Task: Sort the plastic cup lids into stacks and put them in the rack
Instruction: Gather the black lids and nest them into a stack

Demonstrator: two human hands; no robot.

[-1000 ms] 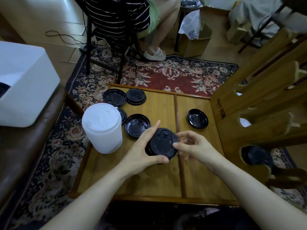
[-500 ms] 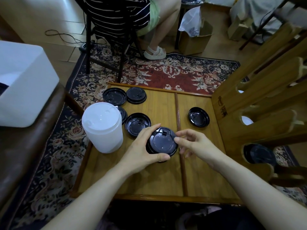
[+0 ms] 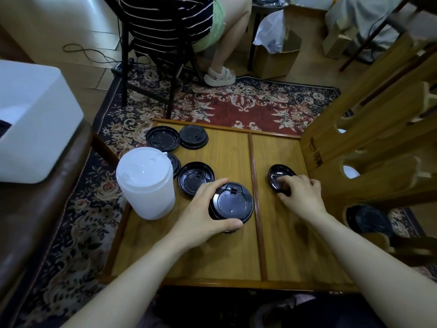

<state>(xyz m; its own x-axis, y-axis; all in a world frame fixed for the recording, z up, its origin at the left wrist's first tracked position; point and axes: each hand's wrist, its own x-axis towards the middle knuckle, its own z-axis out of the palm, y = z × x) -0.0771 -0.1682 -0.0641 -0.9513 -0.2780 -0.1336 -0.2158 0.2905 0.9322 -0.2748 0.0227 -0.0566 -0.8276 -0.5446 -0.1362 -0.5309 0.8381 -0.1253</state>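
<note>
Bare forearms, no visible sleeves

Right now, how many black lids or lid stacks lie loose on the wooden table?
6: two at the far left, one half hidden behind the white stack, one mid-table, the left hand's stack, one under the right hand.

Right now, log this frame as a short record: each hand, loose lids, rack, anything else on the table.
left hand: grips the stack of black lids
right hand: fingers curled on a single black lid right of the table's divider
loose black lids: four lie behind the stack, one partly hidden by the white lid stack
rack: wooden, at the right; a black stack sits in its lowest slot
</note>
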